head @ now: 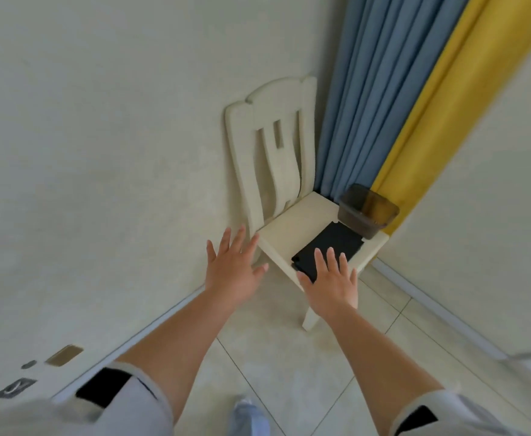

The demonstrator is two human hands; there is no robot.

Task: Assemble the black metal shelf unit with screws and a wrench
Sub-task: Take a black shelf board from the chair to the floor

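A stack of flat black metal shelf panels [330, 247] lies on the seat of a cream wooden chair [292, 228] in the room's corner. My right hand [331, 278] is stretched out with fingers spread, its fingertips over the near end of the black panels. To the left of the seat's front corner my left hand [231, 265] is held out in the air, fingers apart, holding nothing. A dark translucent plastic bin [366, 212] stands at the seat's far right corner, touching the panels' far end. No screws or wrench are visible.
The chair backs against a pale wall, with blue and yellow curtains [393, 99] to its right. Light tiled floor [289, 357] lies in front of the chair. A second wall runs along the right. Wall sockets [64, 355] sit low at the left.
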